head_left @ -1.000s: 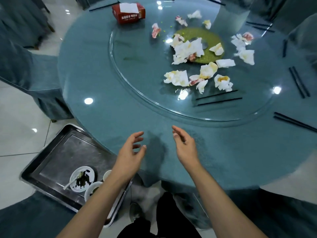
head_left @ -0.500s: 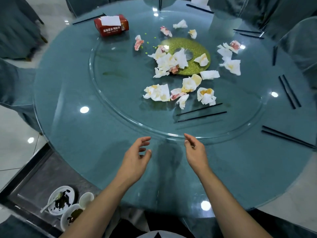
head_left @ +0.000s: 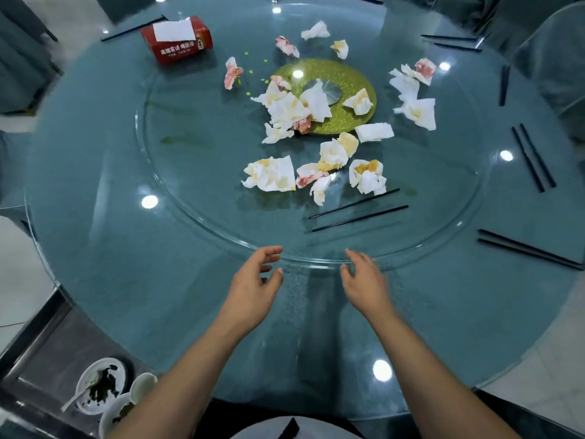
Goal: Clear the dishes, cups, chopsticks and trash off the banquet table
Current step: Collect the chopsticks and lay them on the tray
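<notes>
Hovering side by side over the near part of the round glass desk (head_left: 126, 264), just short of the turntable's rim: left hand (head_left: 253, 286) and right hand (head_left: 364, 285), both released, fingers loosely spread, grasping nothing. Lying just beyond the right hand on the glass turntable (head_left: 190, 172), a pair of black chopsticks (head_left: 357, 210), apart from each other and slanted. Scattered past those, crumpled stained napkins (head_left: 272, 175), clustered round and partly over the green centre disc (head_left: 342, 87). Resting at the far left of the turntable, a red tissue box (head_left: 177, 38) with a white sheet sticking out. Placed round the desk's right edge, further chopstick pairs (head_left: 531, 248) (head_left: 533, 156). Sitting below the desk at lower left, a metal tray (head_left: 47, 353) carrying a dirty white plate (head_left: 98, 384) with a spoon, and small cups (head_left: 142, 386) beside it.
</notes>
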Action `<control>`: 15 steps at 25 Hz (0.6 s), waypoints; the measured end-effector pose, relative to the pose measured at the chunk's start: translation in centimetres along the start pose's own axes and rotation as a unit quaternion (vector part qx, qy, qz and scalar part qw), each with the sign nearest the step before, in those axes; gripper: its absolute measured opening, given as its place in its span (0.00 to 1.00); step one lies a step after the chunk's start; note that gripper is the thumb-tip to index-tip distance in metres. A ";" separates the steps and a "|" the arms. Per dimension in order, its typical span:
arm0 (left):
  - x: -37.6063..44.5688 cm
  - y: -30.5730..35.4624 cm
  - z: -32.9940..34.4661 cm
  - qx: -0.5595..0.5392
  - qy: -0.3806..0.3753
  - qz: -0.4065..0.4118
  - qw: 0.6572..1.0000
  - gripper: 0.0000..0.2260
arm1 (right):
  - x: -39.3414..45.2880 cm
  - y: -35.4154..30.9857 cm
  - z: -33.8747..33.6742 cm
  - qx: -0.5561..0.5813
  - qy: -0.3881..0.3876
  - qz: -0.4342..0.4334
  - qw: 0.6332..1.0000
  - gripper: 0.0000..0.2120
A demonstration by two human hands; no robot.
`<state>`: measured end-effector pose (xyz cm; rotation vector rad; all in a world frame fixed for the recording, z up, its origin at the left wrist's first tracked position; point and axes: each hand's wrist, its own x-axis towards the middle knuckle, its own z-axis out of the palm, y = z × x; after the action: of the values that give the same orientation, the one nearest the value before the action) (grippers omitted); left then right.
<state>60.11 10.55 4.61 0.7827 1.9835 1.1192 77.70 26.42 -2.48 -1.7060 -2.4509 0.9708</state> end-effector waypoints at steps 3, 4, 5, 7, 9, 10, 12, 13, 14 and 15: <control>1.3 0.2 0.7 -0.004 -0.008 -0.001 1.000 0.15 | -0.1 0.1 0.7 -0.068 -0.010 0.010 0.998 0.24; 1.7 0.3 0.9 -0.003 -0.010 0.000 1.000 0.15 | 0.0 0.0 0.8 -0.093 -0.012 0.008 0.996 0.25; 2.0 0.3 1.1 0.000 -0.012 0.001 1.000 0.15 | 0.0 -0.1 0.8 -0.116 -0.013 0.003 0.993 0.25; 2.7 0.4 1.7 0.002 -0.016 0.001 1.000 0.15 | 0.3 -0.4 0.6 -0.143 -0.013 -0.007 0.990 0.25; 3.3 0.4 2.4 0.010 -0.025 0.003 1.000 0.15 | 0.6 -0.7 0.4 -0.156 -0.010 -0.016 0.988 0.24; 3.6 0.5 2.9 0.013 -0.031 0.002 0.999 0.15 | 0.7 -0.8 0.2 -0.158 -0.010 -0.021 0.987 0.24; 3.9 0.5 3.6 0.014 -0.042 0.000 0.999 0.15 | 0.7 -1.2 0.2 -0.154 -0.013 -0.031 0.988 0.23; 4.1 0.5 3.9 0.020 -0.048 0.001 0.999 0.15 | 0.7 -1.2 0.2 -0.148 -0.014 -0.036 0.988 0.22; 4.3 0.4 4.3 0.032 -0.054 0.003 0.998 0.15 | 0.9 -1.2 0.1 -0.139 -0.018 -0.044 0.989 0.21; 4.5 0.3 4.5 0.049 -0.061 0.006 0.997 0.15 | 1.1 -1.1 -0.1 -0.127 -0.024 -0.053 0.990 0.20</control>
<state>61.31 16.23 1.96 0.8932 1.9450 0.9620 76.37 27.15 -2.24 -1.6110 -2.7687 0.7236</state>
